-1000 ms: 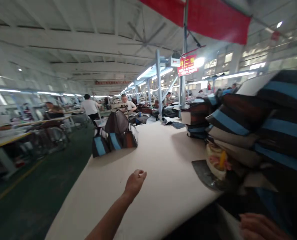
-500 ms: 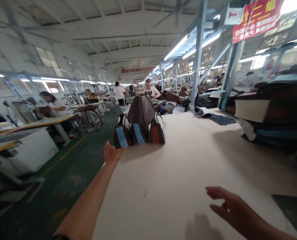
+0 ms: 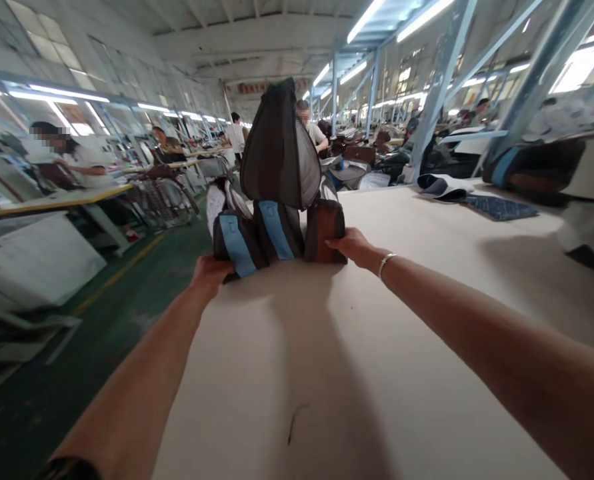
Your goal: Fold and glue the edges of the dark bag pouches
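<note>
A stack of dark fabric bags stands on the white tabletop [image 3: 247,373]. Its front row holds a left bag with a blue stripe [image 3: 239,248], a middle blue-striped bag [image 3: 277,230] and a right bag with a rust-brown stripe [image 3: 321,230]. Resting on top of them is a larger dark bag [image 3: 271,153] with a pointed upper end. My left hand [image 3: 211,275] grips the left bag at its lower outer corner, its fingers partly hidden. At the opposite side, my right hand [image 3: 355,248] is closed on the lower right edge of the brown-striped bag, thumb in front.
A loose dark thread [image 3: 293,423] lies on the tabletop. Folded fabric [image 3: 439,189], a dark blue patterned piece [image 3: 501,207] and more bags [image 3: 537,167] sit at the right. Beyond the table's left edge runs a green floor [image 3: 141,293]; people work at benches behind.
My right hand has moved forward and left from above the table to the brown-striped bag. My left hand has closed on the left bag. The camera view is nearer the stack and tilted lower.
</note>
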A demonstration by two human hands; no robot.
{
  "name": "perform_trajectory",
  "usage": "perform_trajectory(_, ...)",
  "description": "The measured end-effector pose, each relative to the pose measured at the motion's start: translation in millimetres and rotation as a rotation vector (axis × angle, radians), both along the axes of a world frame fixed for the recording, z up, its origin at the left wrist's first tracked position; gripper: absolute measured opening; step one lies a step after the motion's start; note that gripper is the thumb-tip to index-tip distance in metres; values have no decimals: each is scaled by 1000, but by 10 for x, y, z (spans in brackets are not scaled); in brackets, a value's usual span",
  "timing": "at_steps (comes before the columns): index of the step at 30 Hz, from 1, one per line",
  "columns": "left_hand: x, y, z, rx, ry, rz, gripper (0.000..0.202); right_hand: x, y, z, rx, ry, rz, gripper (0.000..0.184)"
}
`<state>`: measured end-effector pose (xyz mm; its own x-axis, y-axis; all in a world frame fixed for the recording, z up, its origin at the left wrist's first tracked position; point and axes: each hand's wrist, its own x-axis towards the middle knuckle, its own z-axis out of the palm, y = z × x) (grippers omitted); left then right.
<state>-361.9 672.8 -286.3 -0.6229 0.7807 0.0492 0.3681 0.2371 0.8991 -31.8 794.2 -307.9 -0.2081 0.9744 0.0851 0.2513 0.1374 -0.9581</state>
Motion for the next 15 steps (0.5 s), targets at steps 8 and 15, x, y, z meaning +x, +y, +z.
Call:
perform_trajectory(8, 286, -836, 40, -82, -115, -265, 18, 490, -899, 129, -68, 86, 86, 34)
perform_trajectory(15, 886, -2689, 471, -130, -182, -559, 7, 1464, -3113, 491, -109, 5, 95, 41)
